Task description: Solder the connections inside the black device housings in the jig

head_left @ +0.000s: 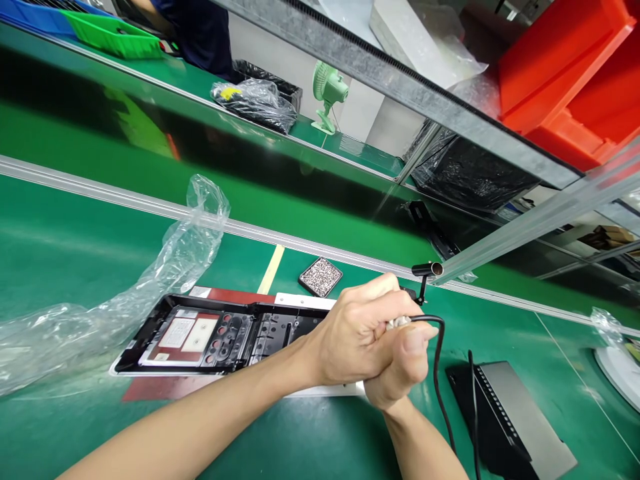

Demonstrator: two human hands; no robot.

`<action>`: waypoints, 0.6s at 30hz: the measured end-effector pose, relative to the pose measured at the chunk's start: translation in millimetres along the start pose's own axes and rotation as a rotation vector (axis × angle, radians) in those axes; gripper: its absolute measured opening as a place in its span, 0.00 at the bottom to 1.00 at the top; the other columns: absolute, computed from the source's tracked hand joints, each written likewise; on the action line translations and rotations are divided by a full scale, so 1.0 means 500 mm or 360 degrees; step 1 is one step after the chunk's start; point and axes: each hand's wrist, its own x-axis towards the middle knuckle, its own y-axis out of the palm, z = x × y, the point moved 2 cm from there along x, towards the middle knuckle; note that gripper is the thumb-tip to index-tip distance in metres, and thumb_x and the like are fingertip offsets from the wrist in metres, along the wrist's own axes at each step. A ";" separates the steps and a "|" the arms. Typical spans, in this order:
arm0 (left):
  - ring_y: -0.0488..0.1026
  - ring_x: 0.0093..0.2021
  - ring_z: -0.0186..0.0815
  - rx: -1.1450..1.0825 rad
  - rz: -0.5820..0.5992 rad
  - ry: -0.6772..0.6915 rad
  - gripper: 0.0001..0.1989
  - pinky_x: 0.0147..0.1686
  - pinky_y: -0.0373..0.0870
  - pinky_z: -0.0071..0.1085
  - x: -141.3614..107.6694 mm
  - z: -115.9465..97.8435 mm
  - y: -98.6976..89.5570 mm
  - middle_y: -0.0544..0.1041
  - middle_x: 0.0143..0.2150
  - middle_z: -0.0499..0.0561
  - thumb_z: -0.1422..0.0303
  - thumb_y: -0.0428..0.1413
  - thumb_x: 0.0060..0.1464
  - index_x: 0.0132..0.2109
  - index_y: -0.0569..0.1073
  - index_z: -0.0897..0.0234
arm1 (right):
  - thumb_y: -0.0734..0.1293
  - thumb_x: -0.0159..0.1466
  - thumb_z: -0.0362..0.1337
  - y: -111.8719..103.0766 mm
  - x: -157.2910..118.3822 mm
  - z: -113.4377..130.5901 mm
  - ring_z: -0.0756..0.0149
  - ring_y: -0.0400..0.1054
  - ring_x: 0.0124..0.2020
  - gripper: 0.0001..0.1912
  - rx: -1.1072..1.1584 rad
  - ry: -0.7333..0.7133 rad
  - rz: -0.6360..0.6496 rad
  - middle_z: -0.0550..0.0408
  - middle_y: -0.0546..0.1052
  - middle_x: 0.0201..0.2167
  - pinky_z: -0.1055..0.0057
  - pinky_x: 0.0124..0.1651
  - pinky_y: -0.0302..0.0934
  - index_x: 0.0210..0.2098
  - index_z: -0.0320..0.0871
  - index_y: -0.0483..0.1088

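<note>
My left hand (353, 333) is closed, its fingers curled around the end of a black cable (440, 373). Pressed against it from below is my right hand (403, 367), also closed, with the thumb along the same cable. A crumpled whitish bit (399, 323) shows between the fingers; what else they enclose is hidden. Beneath my left wrist lies an open black plastic housing (245, 333), with round holes and pale labels visible inside. My left hand and forearm cover its right part. From my hands the cable bends down to the right.
Clear plastic wrap (150, 280) lies at left. Behind the housing sits a speckled square pad (321, 277). A grey-and-black panel (525, 413) rests at right, near a metal post (525, 217) and a small black tube holder (425, 270). A red bin (560, 87) stands overhead; across the bench is a person (200, 33).
</note>
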 end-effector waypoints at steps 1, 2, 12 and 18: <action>0.66 0.32 0.33 -0.0002 -0.0003 -0.0001 0.09 0.29 0.64 0.30 0.000 0.000 0.000 0.70 0.30 0.50 0.69 0.53 0.64 0.36 0.75 0.65 | 0.55 0.68 0.45 0.000 0.000 -0.001 0.70 0.49 0.20 0.21 -0.0001 -0.0006 -0.0003 0.61 0.55 0.18 0.66 0.26 0.48 0.20 0.45 0.55; 0.66 0.32 0.32 -0.0006 -0.0006 -0.0001 0.09 0.29 0.64 0.30 0.001 -0.001 0.000 0.70 0.30 0.50 0.69 0.53 0.64 0.36 0.75 0.65 | 0.55 0.68 0.45 -0.001 0.000 -0.001 0.71 0.50 0.20 0.22 -0.0001 -0.0011 -0.0006 0.61 0.55 0.18 0.66 0.26 0.49 0.20 0.45 0.55; 0.65 0.32 0.32 -0.0017 -0.0013 0.0025 0.07 0.29 0.63 0.30 0.002 -0.005 0.001 0.69 0.29 0.49 0.71 0.54 0.64 0.36 0.74 0.65 | 0.55 0.69 0.45 -0.001 -0.004 -0.005 0.71 0.50 0.21 0.20 0.0018 -0.0033 -0.0024 0.61 0.55 0.20 0.67 0.26 0.49 0.22 0.45 0.55; 0.65 0.32 0.32 -0.0022 0.0001 0.0004 0.10 0.29 0.62 0.30 0.000 -0.004 0.000 0.69 0.29 0.50 0.69 0.53 0.64 0.35 0.74 0.66 | 0.55 0.69 0.46 -0.005 -0.007 -0.010 0.70 0.50 0.21 0.20 0.0035 -0.0037 -0.0009 0.61 0.55 0.20 0.65 0.26 0.49 0.22 0.46 0.55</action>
